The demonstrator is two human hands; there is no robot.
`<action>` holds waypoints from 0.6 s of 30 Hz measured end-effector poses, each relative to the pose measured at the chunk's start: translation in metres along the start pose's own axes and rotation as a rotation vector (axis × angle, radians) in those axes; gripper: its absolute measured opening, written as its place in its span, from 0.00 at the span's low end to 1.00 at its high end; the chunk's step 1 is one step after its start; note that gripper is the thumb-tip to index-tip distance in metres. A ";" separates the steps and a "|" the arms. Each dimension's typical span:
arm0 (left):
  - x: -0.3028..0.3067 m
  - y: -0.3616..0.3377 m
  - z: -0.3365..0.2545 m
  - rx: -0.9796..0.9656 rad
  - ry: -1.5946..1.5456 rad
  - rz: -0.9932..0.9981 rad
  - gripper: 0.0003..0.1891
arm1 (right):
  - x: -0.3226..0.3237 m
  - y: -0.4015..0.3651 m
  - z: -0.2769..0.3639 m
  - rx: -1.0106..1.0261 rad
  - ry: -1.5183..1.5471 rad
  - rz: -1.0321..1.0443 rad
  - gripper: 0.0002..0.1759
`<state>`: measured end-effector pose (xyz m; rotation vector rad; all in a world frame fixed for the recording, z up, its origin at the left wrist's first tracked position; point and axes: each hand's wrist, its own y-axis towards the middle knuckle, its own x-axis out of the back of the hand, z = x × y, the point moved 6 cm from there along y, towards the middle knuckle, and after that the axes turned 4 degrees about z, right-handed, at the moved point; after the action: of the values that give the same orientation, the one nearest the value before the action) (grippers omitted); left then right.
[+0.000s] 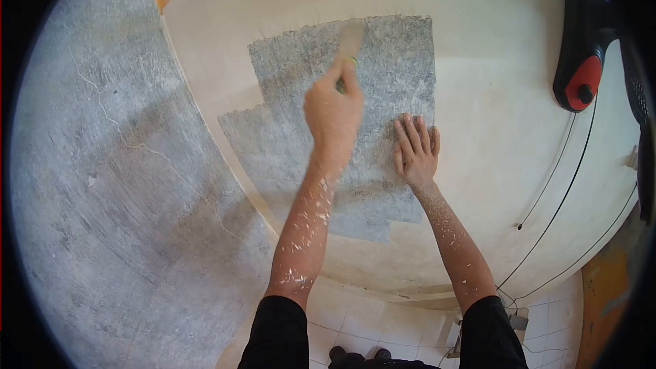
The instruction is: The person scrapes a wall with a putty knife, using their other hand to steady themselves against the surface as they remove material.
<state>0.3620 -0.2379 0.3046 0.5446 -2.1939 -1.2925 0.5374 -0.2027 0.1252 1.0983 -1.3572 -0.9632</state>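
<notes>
Black-red tool (pixel 582 61), cables (pixel 547 197) beside grey patch (pixel 396 75)

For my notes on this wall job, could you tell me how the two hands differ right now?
The left hand grips a brush; the right hand holds nothing. The left hand is closed, while the right hand lies flat and spread on the grey patch. The left hand sits higher than the right hand. Both are bare.
</notes>
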 end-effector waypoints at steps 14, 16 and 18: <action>0.000 0.000 -0.003 -0.007 -0.029 -0.002 0.19 | 0.003 -0.001 0.002 -0.009 0.033 0.007 0.27; 0.000 0.000 -0.002 0.005 -0.024 0.005 0.19 | 0.005 -0.003 0.001 0.001 0.037 0.014 0.28; 0.000 0.005 -0.001 0.066 -0.032 0.018 0.19 | 0.004 -0.002 0.001 0.016 0.040 0.024 0.28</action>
<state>0.3622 -0.2363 0.3090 0.5315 -2.2697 -1.2311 0.5364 -0.2076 0.1242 1.1058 -1.3448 -0.9093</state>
